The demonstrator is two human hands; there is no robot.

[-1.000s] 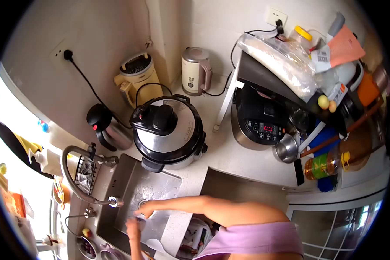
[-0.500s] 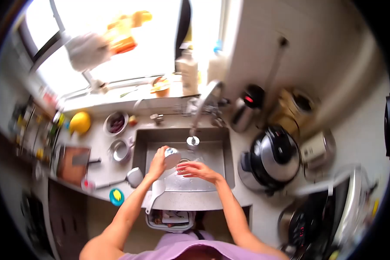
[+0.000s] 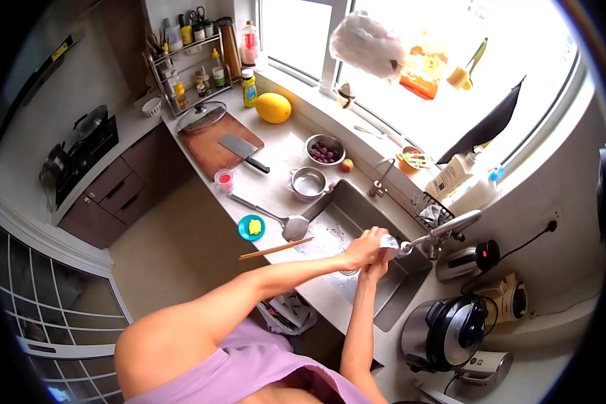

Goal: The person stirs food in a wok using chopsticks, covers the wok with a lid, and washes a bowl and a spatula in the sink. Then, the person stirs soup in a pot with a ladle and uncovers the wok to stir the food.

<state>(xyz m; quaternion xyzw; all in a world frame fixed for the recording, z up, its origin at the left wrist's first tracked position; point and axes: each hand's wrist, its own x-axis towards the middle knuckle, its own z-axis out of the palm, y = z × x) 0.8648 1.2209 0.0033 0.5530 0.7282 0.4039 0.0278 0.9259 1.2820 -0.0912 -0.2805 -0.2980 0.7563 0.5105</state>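
Over the steel sink [image 3: 402, 291], my left hand [image 3: 363, 249] grips a small pale bowl [image 3: 388, 249], tilted close to the faucet head [image 3: 405, 249]. My right hand [image 3: 376, 271] is just below, its fingers closed against the bowl's underside and partly hidden. The curved faucet [image 3: 451, 225] reaches in from the right. Wooden chopsticks [image 3: 275, 248] lie across the counter edge by my left forearm, below a spatula [image 3: 295, 227].
A steel pot [image 3: 308, 182], bowl of dark fruit [image 3: 324, 149], yellow melon [image 3: 273, 108] and cleaver [image 3: 239, 145] on a board [image 3: 205, 148] stand left of the sink. A pressure cooker [image 3: 444, 333] and thermos [image 3: 468, 261] are on the right. A bin [image 3: 287, 313] sits below the counter.
The view has swung left across the counter. My right hand, open and apart from the bowl half a second ago, has come up against it. The bowl is now at the faucet head.
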